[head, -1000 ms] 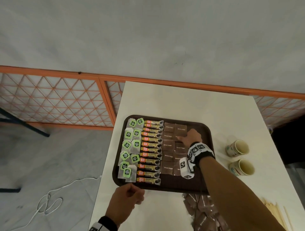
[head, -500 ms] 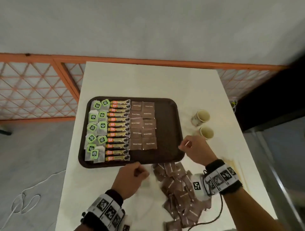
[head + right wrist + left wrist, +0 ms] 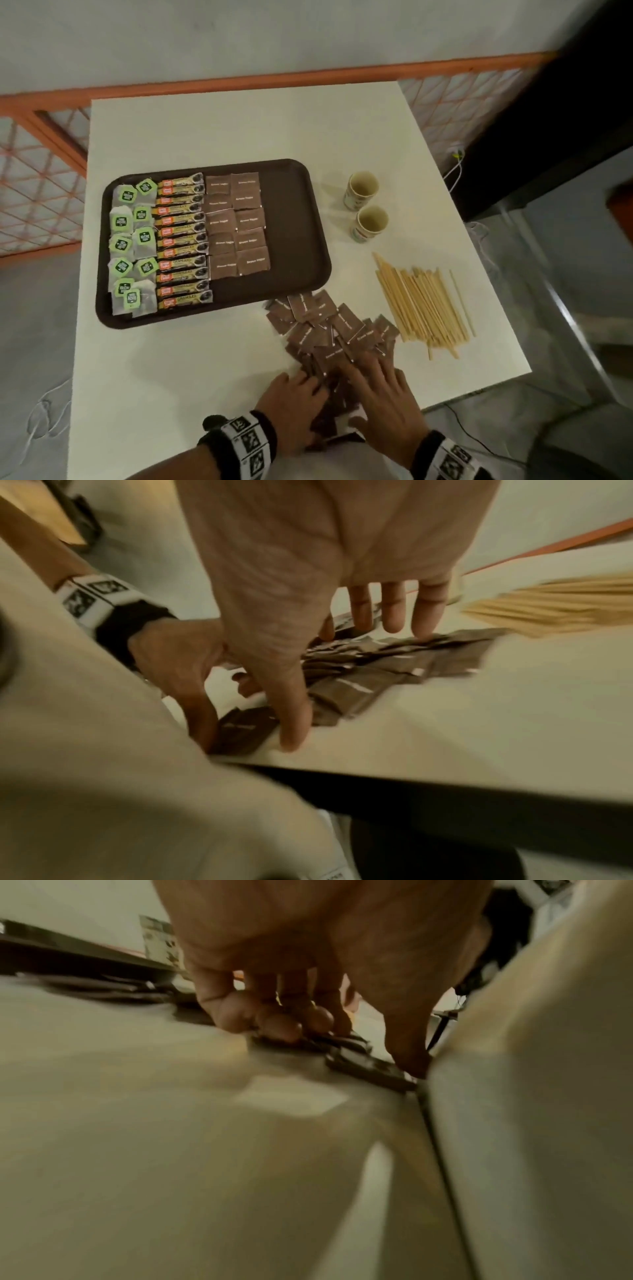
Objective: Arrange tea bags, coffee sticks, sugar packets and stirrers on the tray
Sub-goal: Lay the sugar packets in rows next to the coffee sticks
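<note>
Picking from the packets (image 3: 325, 329): right hand (image 3: 383, 401) presses flat, fingers straight; left hand (image 3: 291, 407) curls onto some, grip unclear. Better peel one off singly.

We take our right hand (image 3: 383, 401) off the tray (image 3: 294, 222); it now lies spread on the loose sugar packets (image 3: 329, 325) at the near edge of the tabletop (image 3: 205, 377). Our left hand (image 3: 291, 407) leaves the tray's front rim and lands on the same pile. Our head view swings down-right, so the stirrers (image 3: 424, 305) show fully.
</note>
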A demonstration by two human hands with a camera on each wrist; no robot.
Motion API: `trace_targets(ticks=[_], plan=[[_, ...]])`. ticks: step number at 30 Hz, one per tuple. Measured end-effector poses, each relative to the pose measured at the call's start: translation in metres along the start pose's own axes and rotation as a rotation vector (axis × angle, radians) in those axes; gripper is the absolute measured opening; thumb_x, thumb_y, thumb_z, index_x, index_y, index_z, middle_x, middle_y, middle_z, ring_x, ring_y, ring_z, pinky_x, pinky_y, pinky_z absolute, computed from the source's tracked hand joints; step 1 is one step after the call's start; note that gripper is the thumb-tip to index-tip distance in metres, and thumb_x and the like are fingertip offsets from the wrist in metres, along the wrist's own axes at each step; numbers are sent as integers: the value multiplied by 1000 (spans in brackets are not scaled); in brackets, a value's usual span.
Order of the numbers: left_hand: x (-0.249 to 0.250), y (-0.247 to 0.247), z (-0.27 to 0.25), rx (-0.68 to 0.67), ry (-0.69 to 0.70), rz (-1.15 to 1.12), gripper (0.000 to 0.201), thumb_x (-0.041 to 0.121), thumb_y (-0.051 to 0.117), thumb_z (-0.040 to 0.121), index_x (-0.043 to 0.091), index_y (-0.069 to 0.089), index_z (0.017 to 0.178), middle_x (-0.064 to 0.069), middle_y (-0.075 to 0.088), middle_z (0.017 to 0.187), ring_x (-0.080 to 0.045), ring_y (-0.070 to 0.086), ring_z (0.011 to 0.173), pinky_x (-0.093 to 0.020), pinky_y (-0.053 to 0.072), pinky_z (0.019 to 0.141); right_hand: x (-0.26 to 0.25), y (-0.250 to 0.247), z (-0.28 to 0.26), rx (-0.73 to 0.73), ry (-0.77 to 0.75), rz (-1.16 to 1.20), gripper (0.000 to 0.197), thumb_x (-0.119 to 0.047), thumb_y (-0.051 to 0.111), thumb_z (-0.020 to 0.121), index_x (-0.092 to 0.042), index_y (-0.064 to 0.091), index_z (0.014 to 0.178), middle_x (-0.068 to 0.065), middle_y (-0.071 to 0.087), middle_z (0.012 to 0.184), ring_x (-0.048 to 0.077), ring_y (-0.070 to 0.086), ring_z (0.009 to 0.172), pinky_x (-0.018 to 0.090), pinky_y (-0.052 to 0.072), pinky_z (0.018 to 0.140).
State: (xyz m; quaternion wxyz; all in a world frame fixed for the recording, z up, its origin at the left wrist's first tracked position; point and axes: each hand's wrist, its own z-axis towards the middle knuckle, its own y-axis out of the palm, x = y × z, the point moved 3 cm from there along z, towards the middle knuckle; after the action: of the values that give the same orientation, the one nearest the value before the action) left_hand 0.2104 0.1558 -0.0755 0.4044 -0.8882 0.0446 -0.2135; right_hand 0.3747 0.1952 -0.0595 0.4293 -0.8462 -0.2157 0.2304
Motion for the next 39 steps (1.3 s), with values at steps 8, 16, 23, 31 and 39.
trace_targets(ticks=[8,16,23,31,39], plan=[[4,32,-7,-103,-79,-27,76,71,62,54,23,65,112,1,67,107,-21,67,97,-34,55,59,-19,4,34,91,-159,-75,91,-50,72,66,-18,39,144,11,49,140,29,62,108,38,60,78],[3,8,-8,59,-80,-79,60,38,45,95,15,28,148,-11,38,148,-31,40,132,-41,35,101,-18,-4,55,68,-247,-159,85,-35,87,62,-20,46,136,7,55,125,27,62,102,30,59,55],[-4,-1,-8,46,-149,-303,34,29,48,95,23,52,129,-5,55,131,-28,55,117,-38,46,97,-18,-18,63,63,-296,-117,55,-12,58,89,-20,37,140,7,44,137,31,47,118,42,58,73],[-47,-30,-18,237,-399,-1368,13,2,42,94,12,48,101,-7,69,88,-22,68,73,-24,51,58,8,-55,79,225,-129,454,19,-18,67,89,-26,71,105,-17,69,95,-2,63,85,20,53,80],[-47,-45,-13,333,-433,-1876,33,4,39,96,22,56,118,-11,57,82,-23,59,69,-38,51,67,25,-102,65,201,99,992,39,5,68,80,-32,75,92,-13,76,89,3,70,82,14,52,70]])
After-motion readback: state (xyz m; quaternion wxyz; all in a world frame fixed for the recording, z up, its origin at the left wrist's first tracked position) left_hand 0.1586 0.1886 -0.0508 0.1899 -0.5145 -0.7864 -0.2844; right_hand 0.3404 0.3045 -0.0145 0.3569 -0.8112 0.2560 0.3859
